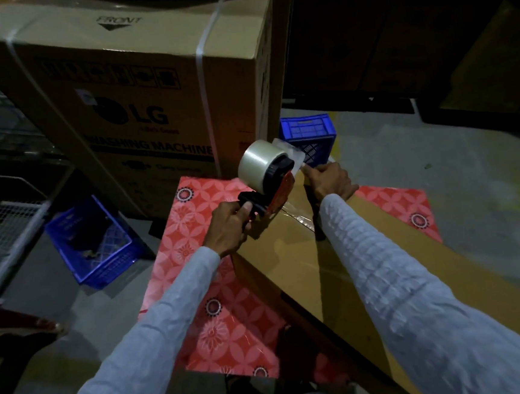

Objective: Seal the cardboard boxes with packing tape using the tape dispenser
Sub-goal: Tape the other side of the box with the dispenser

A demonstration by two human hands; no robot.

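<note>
A long brown cardboard box (293, 266) lies on a red patterned sheet (189, 231) on the floor. My left hand (228, 228) grips the black handle of a tape dispenser (269, 177) carrying a roll of clear tape, held at the box's far end. My right hand (329, 179) presses on the far top edge of the box, next to the dispenser's front. Clear tape shines along the box top beneath the dispenser. A dark gap between the flaps runs under my right forearm.
A tall washing machine carton (136, 91) stands just behind the sheet. One blue plastic crate (308, 136) sits behind the box, another (94, 242) at the left. A white wire rack (1, 238) is at far left. Dark cartons (364, 37) line the back right.
</note>
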